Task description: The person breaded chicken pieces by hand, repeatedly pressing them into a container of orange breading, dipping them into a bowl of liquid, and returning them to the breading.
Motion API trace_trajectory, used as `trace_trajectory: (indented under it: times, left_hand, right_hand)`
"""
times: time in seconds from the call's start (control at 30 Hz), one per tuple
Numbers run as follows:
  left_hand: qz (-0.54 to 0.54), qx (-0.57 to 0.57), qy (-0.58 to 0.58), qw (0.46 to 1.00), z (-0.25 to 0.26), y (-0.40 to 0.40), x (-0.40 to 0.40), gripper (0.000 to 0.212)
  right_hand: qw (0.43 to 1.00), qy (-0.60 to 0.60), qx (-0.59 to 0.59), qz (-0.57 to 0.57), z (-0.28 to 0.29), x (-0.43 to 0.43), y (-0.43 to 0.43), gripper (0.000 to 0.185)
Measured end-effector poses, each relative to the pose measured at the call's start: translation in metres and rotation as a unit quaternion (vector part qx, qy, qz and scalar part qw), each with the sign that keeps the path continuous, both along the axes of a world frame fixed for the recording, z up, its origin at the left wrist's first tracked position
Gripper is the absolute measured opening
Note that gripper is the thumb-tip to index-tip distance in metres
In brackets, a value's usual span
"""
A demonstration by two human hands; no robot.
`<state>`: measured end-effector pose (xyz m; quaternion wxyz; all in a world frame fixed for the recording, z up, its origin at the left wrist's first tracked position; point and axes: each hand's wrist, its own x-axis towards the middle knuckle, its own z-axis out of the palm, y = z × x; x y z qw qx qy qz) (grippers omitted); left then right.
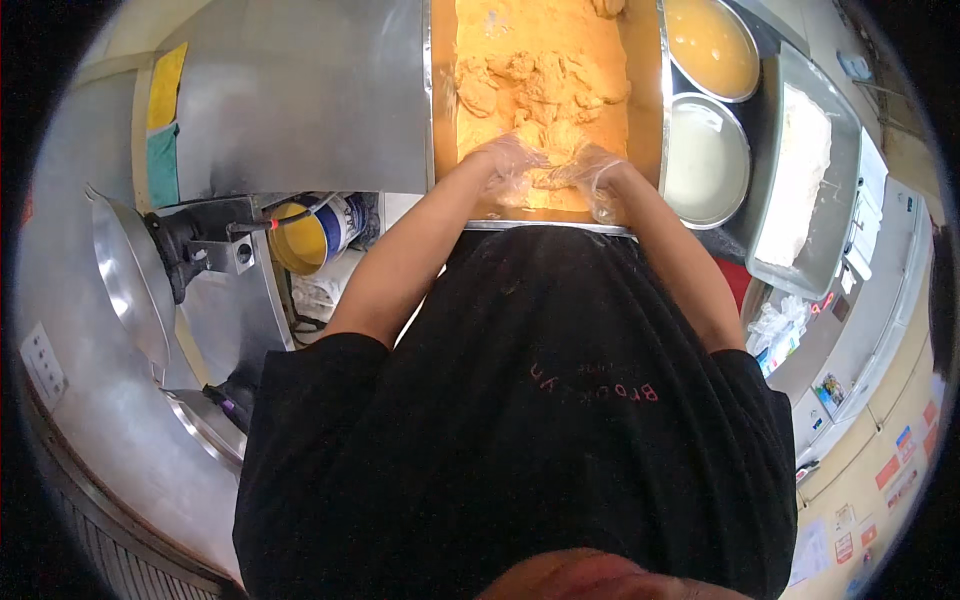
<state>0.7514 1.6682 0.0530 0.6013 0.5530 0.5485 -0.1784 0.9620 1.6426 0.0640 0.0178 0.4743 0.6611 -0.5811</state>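
Both hands wear clear plastic gloves and work at the near end of a deep metal tray filled with orange-yellow breading. My left hand is at the left of a coated piece of food, and my right hand is at its right; both seem to touch it, though the glistening gloves blur the fingers. Further up the tray lie several more coated pieces, perhaps chicken, heaped in the coating. One more piece shows at the top edge of the view.
Right of the tray stand a round bowl of orange liquid, a round bowl of whitish liquid and a grey tub of white flour. A steel worktop adjoins on the left. Below it a tin lies tilted.
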Motion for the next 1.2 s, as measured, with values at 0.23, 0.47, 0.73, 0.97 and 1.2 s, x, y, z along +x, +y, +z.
trace_trajectory:
  times: [0.23,0.47,0.73,0.97,1.2]
  left_hand:
    - [0.313,0.099,-0.022,0.944,0.053,0.010,-0.008,0.064]
    - [0.454,-0.118,-0.197,0.861,0.004,-0.035,-0.002,0.072]
    - [0.545,-0.233,-0.448,0.669,0.106,-0.006,-0.028,0.090]
    - [0.107,0.257,-0.032,0.960,0.076,0.120,-0.008,0.062]
    - [0.055,0.022,-0.022,0.998,-0.034,0.171,-0.017,0.076]
  right_hand:
    - [0.941,-0.194,0.247,0.129,0.070,0.004,0.021,0.086]
    - [0.815,0.083,-0.273,-0.505,0.027,-0.020,-0.026,0.050]
    - [0.535,0.441,-0.399,-0.600,0.116,-0.031,0.003,0.052]
    - [0.971,-0.158,0.170,0.050,0.043,0.025,0.107,0.056]
    - [0.853,-0.276,0.267,0.353,0.071,0.006,0.159,0.054]
